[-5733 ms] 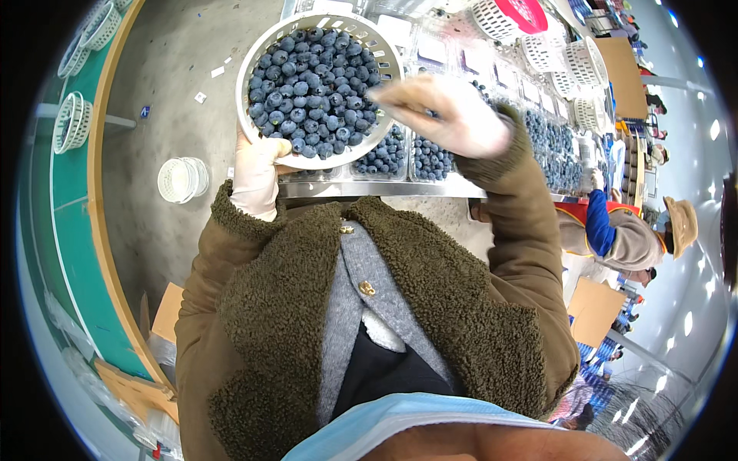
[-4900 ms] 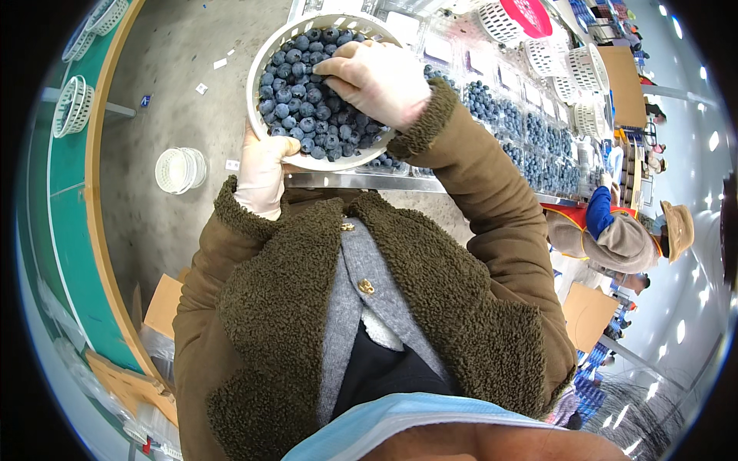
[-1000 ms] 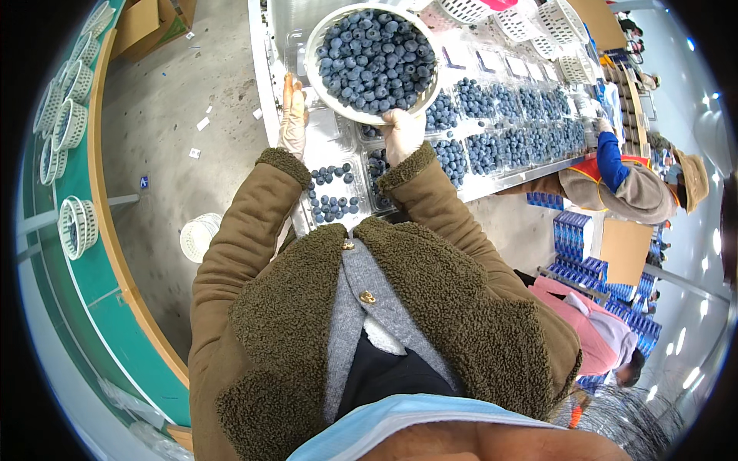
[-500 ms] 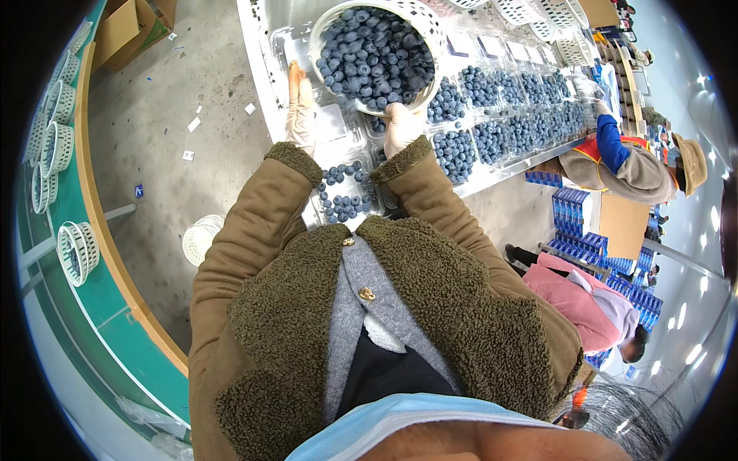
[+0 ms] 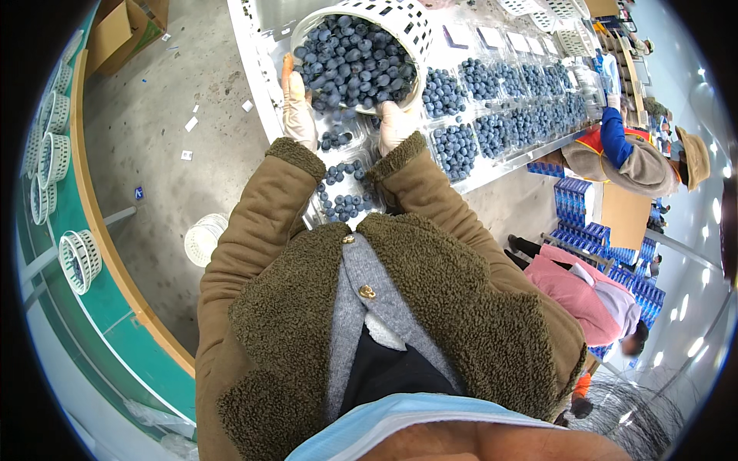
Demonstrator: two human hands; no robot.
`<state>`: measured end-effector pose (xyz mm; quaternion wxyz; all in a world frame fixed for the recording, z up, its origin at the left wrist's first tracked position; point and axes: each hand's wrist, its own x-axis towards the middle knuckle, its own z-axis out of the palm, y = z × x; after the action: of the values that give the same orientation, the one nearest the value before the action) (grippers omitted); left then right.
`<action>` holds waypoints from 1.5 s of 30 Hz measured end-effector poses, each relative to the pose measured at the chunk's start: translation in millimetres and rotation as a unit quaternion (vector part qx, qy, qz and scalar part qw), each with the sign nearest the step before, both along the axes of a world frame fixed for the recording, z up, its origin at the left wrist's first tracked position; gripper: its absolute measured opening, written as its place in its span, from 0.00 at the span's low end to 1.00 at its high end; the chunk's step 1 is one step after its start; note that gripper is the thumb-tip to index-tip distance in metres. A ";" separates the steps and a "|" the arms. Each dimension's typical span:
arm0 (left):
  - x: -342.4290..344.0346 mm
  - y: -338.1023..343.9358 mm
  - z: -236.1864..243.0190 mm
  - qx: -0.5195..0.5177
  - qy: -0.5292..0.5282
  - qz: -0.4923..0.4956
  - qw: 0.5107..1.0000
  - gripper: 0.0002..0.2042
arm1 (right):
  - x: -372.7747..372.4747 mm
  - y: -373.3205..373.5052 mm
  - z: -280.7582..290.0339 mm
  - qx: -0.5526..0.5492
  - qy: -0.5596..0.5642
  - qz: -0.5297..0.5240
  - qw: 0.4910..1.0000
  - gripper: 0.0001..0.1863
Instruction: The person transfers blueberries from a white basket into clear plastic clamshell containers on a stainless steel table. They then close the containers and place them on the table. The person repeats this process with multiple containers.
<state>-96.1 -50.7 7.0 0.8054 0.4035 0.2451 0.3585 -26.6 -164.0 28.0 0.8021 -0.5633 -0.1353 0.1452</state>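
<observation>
A white perforated basket [image 5: 415, 27] full of blueberries [image 5: 350, 65] is tipped toward me over clear plastic clamshell containers on a metal table. My right hand [image 5: 393, 123] grips its lower right rim. My left hand [image 5: 298, 107] is at its lower left edge, fingers stretched upward; whether they touch it is unclear. Blurred berries spill over the lower rim between my hands into a container [image 5: 336, 138] holding some berries. Nearer me sits another partly filled container [image 5: 344, 192]. Rows of filled containers [image 5: 453, 146] extend to the right.
White baskets stand on a green-topped counter [image 5: 117, 323] at left and along the table's back [image 5: 575, 42]. A cardboard box [image 5: 115, 38] and white containers [image 5: 204, 240] are on the floor. A co-worker in a hat [image 5: 646, 165] works at right; another in pink [image 5: 565, 296] is near stacked blue cartons [image 5: 573, 203].
The basket has tipped further toward me and shifted slightly left, showing more of its outer wall. Berries have spilled into the container beneath it. My left hand remains beside it.
</observation>
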 end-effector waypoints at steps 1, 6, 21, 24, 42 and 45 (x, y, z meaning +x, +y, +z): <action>0.5 0.3 -0.8 -0.001 -0.009 0.002 1.000 0.32 | -0.4 0.2 -1.4 0.017 -0.016 0.002 1.000 0.47; 1.4 0.1 0.9 -0.007 -0.055 0.012 0.998 0.31 | 0.2 3.5 0.3 -0.017 0.017 -0.025 0.999 0.44; -5.4 2.6 -4.0 -0.019 -0.014 0.003 1.000 0.28 | 2.8 -3.3 2.6 -0.031 0.088 -0.029 0.995 0.34; -9.8 1.6 -9.4 0.030 -0.015 -0.022 0.999 0.26 | 3.9 -4.4 1.3 -0.046 0.112 -0.051 0.991 0.33; -44.4 54.4 0.9 0.238 0.171 0.065 0.954 0.21 | 15.4 -20.2 -4.3 0.024 0.113 -0.032 0.993 0.39; -45.1 56.7 -26.6 0.337 0.305 0.059 0.889 0.22 | 15.8 -22.3 -2.8 0.042 0.099 -0.029 0.994 0.36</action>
<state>-141.2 6.0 -19.6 0.4842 0.7244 0.3664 0.3262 -10.8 -186.3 25.2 0.8385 -0.5153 -0.0452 0.1710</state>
